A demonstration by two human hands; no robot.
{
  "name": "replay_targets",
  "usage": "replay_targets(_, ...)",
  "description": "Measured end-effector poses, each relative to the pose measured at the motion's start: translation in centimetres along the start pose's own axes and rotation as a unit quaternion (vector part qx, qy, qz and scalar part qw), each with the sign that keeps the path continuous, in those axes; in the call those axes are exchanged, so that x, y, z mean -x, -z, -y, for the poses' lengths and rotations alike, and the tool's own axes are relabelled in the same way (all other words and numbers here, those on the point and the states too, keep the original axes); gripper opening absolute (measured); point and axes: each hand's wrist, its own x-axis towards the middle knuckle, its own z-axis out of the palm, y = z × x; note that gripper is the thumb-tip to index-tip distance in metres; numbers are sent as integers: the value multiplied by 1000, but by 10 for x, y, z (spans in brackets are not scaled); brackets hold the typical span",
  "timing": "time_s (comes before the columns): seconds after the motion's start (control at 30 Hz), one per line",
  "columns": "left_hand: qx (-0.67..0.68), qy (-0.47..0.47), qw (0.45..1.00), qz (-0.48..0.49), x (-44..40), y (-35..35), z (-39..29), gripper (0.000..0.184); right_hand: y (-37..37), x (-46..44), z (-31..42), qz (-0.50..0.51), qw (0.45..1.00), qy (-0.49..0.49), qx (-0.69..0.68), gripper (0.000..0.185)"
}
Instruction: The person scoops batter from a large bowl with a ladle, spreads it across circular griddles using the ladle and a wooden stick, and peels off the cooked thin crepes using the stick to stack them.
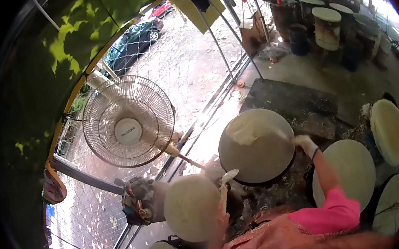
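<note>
A large round grey surface (252,160) lies in front of me, with a pale cream patch (249,128) across its upper part. At its right rim is my right hand (303,142), pale and possibly gloved, with its fingers bent; what it holds is too small to make out. My left hand (224,191) is lower left of this surface, closed around a pale scoop-like tool (230,175) whose wide end points up and right. Beside that hand stands a round cream-topped drum (192,208). Another pale disc (351,173) lies below my right forearm.
A big fan (128,126) stands at the left before a wire fence. Several drums (327,28) stand at the upper right. Dark slab (287,100) behind the round surface; upright disc (388,131) at right; cluttered container (142,200) lower left.
</note>
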Motion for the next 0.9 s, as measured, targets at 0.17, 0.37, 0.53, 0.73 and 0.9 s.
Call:
replay_targets(0.17, -40, 36, 998, -12, 20, -41, 68, 58, -25, -41, -32, 60, 993, -17, 101, 28)
replay_targets(0.37, 12, 14, 998, -65, 48, -95, 168, 62, 21, -46, -8, 94, 993, -43, 51, 23)
replay_targets(0.53, 59, 48, 996, -44, 60, -78, 138, 69, -7, -89, -31, 147, 978, 39, 140, 23)
replay_targets(0.73, -15, 188, 982, -10, 87, -82, 141, 80, 26, -101, -45, 197, 974, 70, 86, 33)
replay_targets(0.9, 36, 169, 984, 40, 107, -78, 124, 78, -47, -52, 71, 138, 968, -52, 202, 28)
